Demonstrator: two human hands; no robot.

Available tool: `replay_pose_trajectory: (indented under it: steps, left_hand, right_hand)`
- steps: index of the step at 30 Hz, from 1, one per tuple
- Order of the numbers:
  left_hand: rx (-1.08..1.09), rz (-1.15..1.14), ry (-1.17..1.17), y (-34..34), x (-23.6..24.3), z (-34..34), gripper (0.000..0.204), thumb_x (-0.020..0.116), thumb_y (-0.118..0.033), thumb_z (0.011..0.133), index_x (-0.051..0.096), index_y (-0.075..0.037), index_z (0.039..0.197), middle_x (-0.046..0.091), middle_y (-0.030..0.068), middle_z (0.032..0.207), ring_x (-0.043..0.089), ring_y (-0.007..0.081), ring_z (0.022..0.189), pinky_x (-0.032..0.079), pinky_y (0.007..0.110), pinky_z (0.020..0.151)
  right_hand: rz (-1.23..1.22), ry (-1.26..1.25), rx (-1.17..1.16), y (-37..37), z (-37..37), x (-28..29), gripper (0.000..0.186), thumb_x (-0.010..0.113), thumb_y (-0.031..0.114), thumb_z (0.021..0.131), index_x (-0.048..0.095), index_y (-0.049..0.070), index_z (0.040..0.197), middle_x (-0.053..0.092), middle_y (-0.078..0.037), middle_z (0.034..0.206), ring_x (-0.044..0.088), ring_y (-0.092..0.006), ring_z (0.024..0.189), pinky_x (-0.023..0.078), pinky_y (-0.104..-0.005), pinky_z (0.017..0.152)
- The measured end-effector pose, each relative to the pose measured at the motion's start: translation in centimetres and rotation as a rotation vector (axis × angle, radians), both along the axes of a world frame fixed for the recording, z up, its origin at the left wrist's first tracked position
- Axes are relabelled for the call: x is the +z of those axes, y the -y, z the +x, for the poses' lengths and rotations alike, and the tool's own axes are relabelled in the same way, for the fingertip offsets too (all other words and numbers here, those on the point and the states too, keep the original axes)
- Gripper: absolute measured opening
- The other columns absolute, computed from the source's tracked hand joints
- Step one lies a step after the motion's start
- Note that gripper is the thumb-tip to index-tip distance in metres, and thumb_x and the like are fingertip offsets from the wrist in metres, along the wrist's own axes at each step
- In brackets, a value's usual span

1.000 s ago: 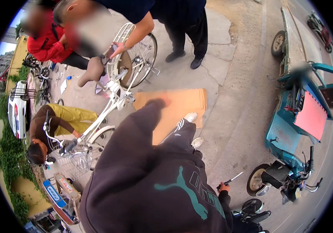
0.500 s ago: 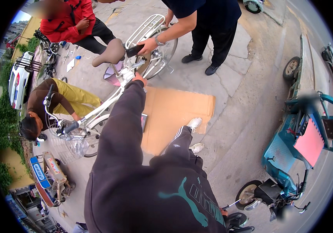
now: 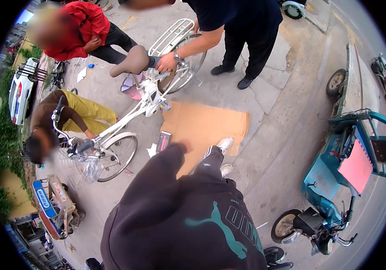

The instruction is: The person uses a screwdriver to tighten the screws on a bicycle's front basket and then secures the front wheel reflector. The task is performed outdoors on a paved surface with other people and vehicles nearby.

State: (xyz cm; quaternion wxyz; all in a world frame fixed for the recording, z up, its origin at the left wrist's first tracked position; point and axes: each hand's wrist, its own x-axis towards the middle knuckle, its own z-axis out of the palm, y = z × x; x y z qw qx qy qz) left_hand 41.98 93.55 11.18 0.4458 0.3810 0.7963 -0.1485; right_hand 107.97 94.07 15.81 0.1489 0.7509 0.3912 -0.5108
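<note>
- The white bicycle (image 3: 145, 101) stands on the pavement, its long axis going from the front basket (image 3: 78, 171) at lower left to the rear rack (image 3: 170, 36) at upper right.
- Its brown saddle (image 3: 132, 63) points toward the upper left.
- The person's left arm, in a dark sleeve (image 3: 157, 180), stretches forward and up toward the bicycle frame. The left hand (image 3: 183, 146) shows only at the cuff; whether its grip is clenched or released cannot be told.
- The right hand is not visible.
- Another person's hand (image 3: 166, 63) rests just behind the saddle.
- A cardboard sheet (image 3: 206, 128) lies flat on the pavement beside the bicycle, under the person's white shoe (image 3: 224, 144).
</note>
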Motion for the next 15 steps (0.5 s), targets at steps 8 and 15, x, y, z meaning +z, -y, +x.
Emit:
replay_pose_trajectory:
  steps: [8, 15]
  left_hand:
    - [0.296, -0.222, 0.043, 6.7, 2.5, 8.1, 0.053, 0.059, -0.046, 0.084, 0.069, -0.002, 0.112, 0.065, 0.0231, 0.114, 0.061, 0.036, 0.111, 0.047, 0.043, 0.096]
    - [0.344, 0.081, -0.092, 3.0, -0.2, 3.9, 0.046, 0.056, -0.043, 0.086, 0.071, -0.004, 0.107, 0.067, 0.0217, 0.108, 0.063, 0.0359, 0.107, 0.049, 0.044, 0.093]
  right_hand:
    - [0.024, -0.038, -0.015, 0.0, -0.6, -1.7, 0.043, 0.067, 0.04, 0.085, 0.068, -0.001, 0.098, 0.072, -0.013, 0.083, 0.069, -0.0252, 0.078, 0.052, -0.0385, 0.071]
    - [0.024, -0.064, 0.024, -0.4, 0.0, -2.1, 0.042, 0.067, 0.039, 0.085, 0.068, -0.001, 0.097, 0.072, -0.013, 0.083, 0.069, -0.0249, 0.078, 0.053, -0.0384, 0.07]
